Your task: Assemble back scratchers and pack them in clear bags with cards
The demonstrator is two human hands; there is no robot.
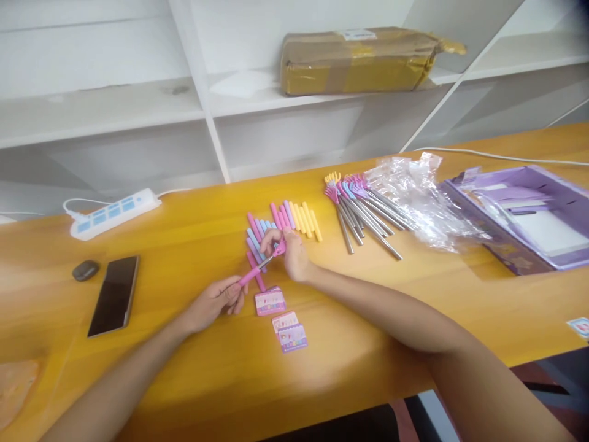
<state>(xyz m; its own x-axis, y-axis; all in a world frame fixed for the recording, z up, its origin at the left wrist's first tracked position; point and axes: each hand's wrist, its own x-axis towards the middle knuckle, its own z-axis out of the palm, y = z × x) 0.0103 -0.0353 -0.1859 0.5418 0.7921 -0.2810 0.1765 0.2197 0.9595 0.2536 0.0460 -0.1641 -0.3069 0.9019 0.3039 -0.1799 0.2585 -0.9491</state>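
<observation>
Between my hands is a back scratcher with a pink grip [250, 276], a short metal rod and a pink claw head [279, 248]. My left hand [225, 296] is closed around the pink grip. The fingers of my right hand [292, 253] pinch the claw head. Just beyond them lie loose foam-like tubes in pink, purple and blue [257, 236], with yellow tubes [306, 220] to the right. My right hand hides part of these rows. Farther right is a pile of metal-rod back scratchers [365, 205] with yellow, pink and blue claw heads.
Small printed cards [270, 302] lie below my hands. Clear plastic bags [418, 196] and an open purple box [543, 212] occupy the right. At left are a phone [114, 296], a black case [85, 270] and a power strip [115, 213]. A taped carton [354, 64] sits on the shelf.
</observation>
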